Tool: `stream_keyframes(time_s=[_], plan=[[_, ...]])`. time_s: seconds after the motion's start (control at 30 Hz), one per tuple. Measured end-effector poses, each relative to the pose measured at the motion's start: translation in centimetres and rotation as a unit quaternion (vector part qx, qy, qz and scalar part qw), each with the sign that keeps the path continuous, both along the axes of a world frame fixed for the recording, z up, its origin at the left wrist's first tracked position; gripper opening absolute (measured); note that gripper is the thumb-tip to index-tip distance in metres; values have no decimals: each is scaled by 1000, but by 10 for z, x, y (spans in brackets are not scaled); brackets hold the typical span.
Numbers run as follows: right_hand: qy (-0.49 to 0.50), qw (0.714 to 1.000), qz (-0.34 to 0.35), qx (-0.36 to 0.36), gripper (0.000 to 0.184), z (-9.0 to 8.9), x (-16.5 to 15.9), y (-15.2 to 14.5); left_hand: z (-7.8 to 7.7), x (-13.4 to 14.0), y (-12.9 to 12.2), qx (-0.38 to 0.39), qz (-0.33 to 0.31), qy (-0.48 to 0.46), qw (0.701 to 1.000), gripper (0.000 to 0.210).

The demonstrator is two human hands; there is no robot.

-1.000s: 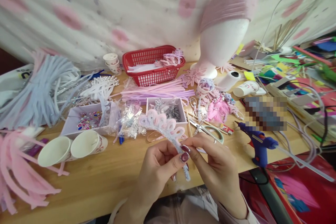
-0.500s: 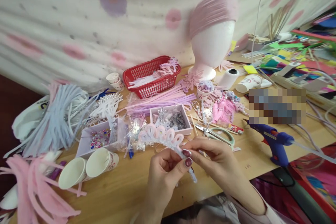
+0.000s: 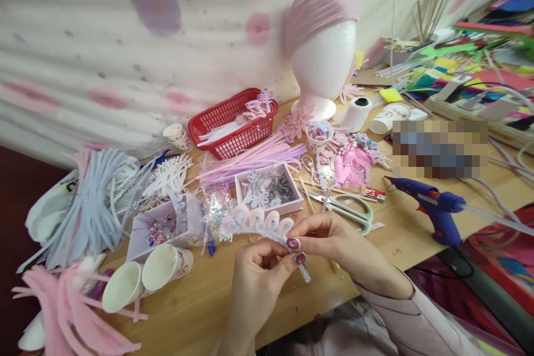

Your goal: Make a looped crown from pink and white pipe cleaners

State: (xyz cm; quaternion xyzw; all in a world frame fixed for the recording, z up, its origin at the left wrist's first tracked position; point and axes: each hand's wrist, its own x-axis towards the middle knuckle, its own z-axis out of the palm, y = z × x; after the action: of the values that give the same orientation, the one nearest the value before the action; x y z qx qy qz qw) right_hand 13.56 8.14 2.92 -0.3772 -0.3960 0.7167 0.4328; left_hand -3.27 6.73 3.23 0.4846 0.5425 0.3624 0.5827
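Observation:
A curved headband point(image 3: 257, 225) wrapped in pale blue fuzzy stem, with a row of pink and pale blue loops along its top, is held above the table. My left hand point(image 3: 261, 272) pinches it from below near its right end, thumb on top. My right hand point(image 3: 334, 245) grips the same band just beside the left thumb, finger and thumb pressed together. The short blue tail of the band sticks out below the fingers. Behind it lie a white tray of silver pieces point(image 3: 297, 204) and green-handled scissors point(image 3: 348, 208).
A blue glue gun point(image 3: 438, 206) lies at the right. Paper cups point(image 3: 161, 270), a box of gems point(image 3: 137, 233) and bundles of fuzzy stems point(image 3: 92, 200) fill the left. A red basket point(image 3: 233, 147) and a foam head point(image 3: 321, 55) stand at the back.
The view has shifted and tilted slightly. Both hands remain on the headband near its right end, with only slight finger movement.

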Motion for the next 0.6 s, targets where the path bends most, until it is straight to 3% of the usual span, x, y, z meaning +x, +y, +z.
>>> stream_keyframes(time_s=[0.13,0.3,0.4,0.47,0.6], plan=[[13,1000,-9,-8,17,-4,-2,0,2,-1,5,8,-29,43,999,27],[25,999,-33,4,23,-8,-4,6,0,1,8,11,-10,74,997,25],[15,997,-68,24,29,-9,-1,9,-1,0,9,51,-2,82,995,18],[-7,996,-80,42,32,-9,4,10,-1,-2,8,95,50,44,993,13],[-58,991,-95,71,36,-9,13,10,3,-5,6,135,137,-135,972,28]])
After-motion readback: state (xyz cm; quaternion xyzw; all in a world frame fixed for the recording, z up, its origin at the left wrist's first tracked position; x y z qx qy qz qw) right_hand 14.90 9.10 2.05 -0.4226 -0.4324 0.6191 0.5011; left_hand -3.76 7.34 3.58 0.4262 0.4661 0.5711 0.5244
